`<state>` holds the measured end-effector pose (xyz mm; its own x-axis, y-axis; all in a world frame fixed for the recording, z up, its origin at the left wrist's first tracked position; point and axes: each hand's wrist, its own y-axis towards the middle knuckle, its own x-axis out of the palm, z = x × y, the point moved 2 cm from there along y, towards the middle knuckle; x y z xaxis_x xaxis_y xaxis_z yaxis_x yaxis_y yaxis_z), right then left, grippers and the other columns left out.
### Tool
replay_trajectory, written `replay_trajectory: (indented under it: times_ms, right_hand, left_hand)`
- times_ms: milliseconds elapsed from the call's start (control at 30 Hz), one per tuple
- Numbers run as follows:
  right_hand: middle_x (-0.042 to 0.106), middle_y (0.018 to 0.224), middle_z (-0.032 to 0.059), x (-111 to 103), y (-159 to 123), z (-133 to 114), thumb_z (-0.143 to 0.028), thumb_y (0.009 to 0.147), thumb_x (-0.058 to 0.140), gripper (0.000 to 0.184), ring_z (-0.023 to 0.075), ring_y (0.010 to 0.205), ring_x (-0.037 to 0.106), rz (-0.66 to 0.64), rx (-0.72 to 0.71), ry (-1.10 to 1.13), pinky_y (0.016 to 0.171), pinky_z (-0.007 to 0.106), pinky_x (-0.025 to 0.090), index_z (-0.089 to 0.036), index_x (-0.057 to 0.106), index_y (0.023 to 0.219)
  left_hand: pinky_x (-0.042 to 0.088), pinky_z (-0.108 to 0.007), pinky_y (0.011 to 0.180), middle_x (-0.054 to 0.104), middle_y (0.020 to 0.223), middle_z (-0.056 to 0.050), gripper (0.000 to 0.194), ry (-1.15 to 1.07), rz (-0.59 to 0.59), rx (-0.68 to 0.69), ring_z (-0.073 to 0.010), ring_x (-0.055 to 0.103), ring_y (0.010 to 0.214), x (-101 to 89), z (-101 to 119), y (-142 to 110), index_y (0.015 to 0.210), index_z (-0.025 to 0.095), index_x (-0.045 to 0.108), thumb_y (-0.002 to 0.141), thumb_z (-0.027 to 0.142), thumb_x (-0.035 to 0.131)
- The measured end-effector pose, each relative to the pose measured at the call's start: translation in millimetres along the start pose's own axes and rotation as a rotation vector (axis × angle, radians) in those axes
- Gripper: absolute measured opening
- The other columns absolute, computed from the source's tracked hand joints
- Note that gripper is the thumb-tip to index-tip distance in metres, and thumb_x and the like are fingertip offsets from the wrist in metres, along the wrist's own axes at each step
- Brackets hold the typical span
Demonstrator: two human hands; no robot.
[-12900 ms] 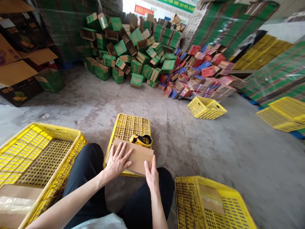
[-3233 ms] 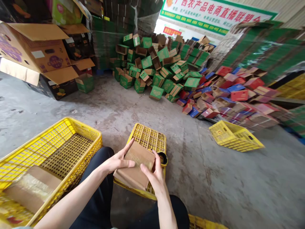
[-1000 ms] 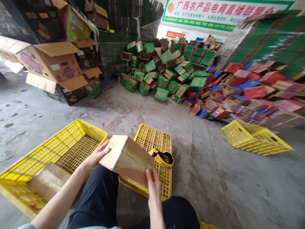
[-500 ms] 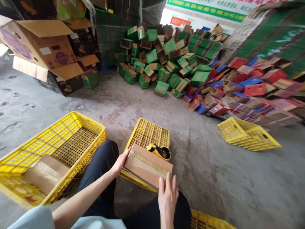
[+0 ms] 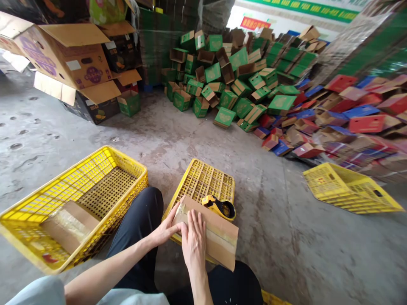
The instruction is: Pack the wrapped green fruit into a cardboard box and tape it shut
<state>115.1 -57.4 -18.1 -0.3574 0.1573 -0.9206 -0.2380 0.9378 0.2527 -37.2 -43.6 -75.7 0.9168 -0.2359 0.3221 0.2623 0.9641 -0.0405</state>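
A brown cardboard box [image 5: 219,239] with clear tape along its top rests on an upturned yellow crate [image 5: 206,180] between my knees. My left hand [image 5: 168,226] holds the box's left end, its thumb reaching over the top toward my other hand. Flat on the taped top lies my right hand [image 5: 193,237], fingers stretched out and pointing away from me. Just behind the box, a yellow and black tape dispenser [image 5: 219,206] sits on the crate. The underside of the box is hidden.
On my left stands a yellow crate [image 5: 130,163] holding another taped cardboard box [image 5: 71,226]. A tilted yellow crate [image 5: 352,186] lies to the right. Green boxes [image 5: 224,116] and red and blue boxes [image 5: 365,123] are heaped behind. Large open cartons [image 5: 70,63] stand back left.
My right hand has moved left from the box's right end and now lies flat on its top near my left hand. The view has shifted slightly.
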Motion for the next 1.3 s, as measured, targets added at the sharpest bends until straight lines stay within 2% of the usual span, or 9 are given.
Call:
replay_trajectory:
  times_ms: [167,333,433,567,800,933,1100,1200,1300]
  right_hand:
    - [0.046,0.162,0.0078,-7.7,14.4,-1.8,-0.049,0.110,0.034,0.057,0.0346,0.155,0.034,-0.094,-0.080,0.053,0.122,0.057,0.036,-0.021,0.045,0.159]
    - [0.034,0.169,0.0095,-19.2,21.4,0.1,-0.050,0.108,0.041,0.057,0.0352,0.154,0.036,-0.109,-0.124,0.001,0.119,0.055,0.041,-0.026,0.042,0.161]
    - [0.030,0.171,0.0099,-19.4,28.6,-5.8,-0.052,0.107,0.042,0.058,0.0366,0.152,0.040,-0.108,-0.104,-0.059,0.116,0.056,0.043,-0.029,0.042,0.161]
    - [0.036,0.168,0.0112,-16.7,38.8,-15.0,-0.054,0.107,0.042,0.057,0.0383,0.149,0.042,-0.103,-0.056,-0.093,0.115,0.059,0.043,-0.029,0.047,0.158]
    - [0.022,0.174,0.0036,-23.1,34.9,-12.2,-0.053,0.106,0.046,0.054,0.0359,0.157,0.029,-0.092,-0.120,0.029,0.120,0.052,0.042,-0.037,0.047,0.157]
    - [0.029,0.172,0.0086,-16.9,40.0,-15.5,-0.055,0.107,0.042,0.057,0.0381,0.157,0.028,-0.107,-0.039,-0.040,0.122,0.058,0.036,-0.032,0.045,0.159]
    - [0.029,0.171,0.0103,-13.1,29.5,-17.4,-0.056,0.108,0.034,0.061,0.0383,0.157,0.029,-0.130,-0.022,-0.077,0.120,0.062,0.036,-0.029,0.038,0.162]
    - [0.033,0.169,0.0091,-20.1,7.3,-6.1,-0.057,0.108,0.033,0.061,0.0374,0.156,0.031,-0.124,0.022,-0.107,0.121,0.062,0.035,-0.030,0.036,0.163]
    - [0.036,0.168,0.0078,-31.2,-18.1,15.2,-0.058,0.108,0.031,0.062,0.0355,0.156,0.032,-0.094,0.117,-0.158,0.121,0.062,0.034,-0.029,0.036,0.163]
  left_hand:
    - [0.012,-0.053,0.132,0.016,0.175,-0.006,0.092,-0.010,-0.022,0.032,-0.0313,0.016,0.161,-0.8,-4.5,-0.3,0.169,0.030,0.013,0.097,0.052,0.068]
    - [0.013,-0.052,0.132,0.016,0.175,-0.006,0.093,0.027,-0.002,0.020,-0.0315,0.015,0.161,-1.3,-1.4,0.6,0.168,0.030,0.017,0.095,0.055,0.069]
    - [0.013,-0.052,0.132,0.017,0.175,-0.006,0.093,0.026,0.010,0.010,-0.0319,0.015,0.161,-0.4,0.0,0.4,0.168,0.031,0.017,0.095,0.055,0.069]
    - [0.010,-0.053,0.132,0.016,0.175,-0.006,0.093,0.022,0.025,0.039,-0.0321,0.014,0.161,-0.1,-1.9,0.3,0.168,0.031,0.019,0.095,0.052,0.071]
    - [0.014,-0.053,0.132,0.014,0.175,-0.006,0.093,-0.013,0.029,0.006,-0.0345,0.013,0.161,0.0,-2.9,1.0,0.168,0.030,0.021,0.094,0.051,0.073]
    - [0.016,-0.055,0.131,0.017,0.175,-0.007,0.093,-0.029,0.028,0.013,-0.0342,0.016,0.160,2.7,-1.1,1.1,0.168,0.031,0.017,0.095,0.053,0.070]
    - [0.007,-0.053,0.132,0.009,0.176,-0.005,0.091,0.188,0.043,0.062,-0.0303,0.008,0.162,2.2,8.0,-1.6,0.169,0.032,0.010,0.099,0.057,0.063]
    - [0.011,-0.053,0.132,0.015,0.175,-0.005,0.081,0.387,0.008,0.082,-0.0295,0.006,0.162,-0.4,19.1,-1.7,0.167,0.032,0.023,0.100,0.060,0.058]
    - [0.017,-0.053,0.131,0.019,0.175,-0.006,0.075,0.570,-0.026,0.097,-0.0314,0.012,0.162,-4.7,29.1,-1.1,0.163,0.031,0.036,0.099,0.063,0.058]
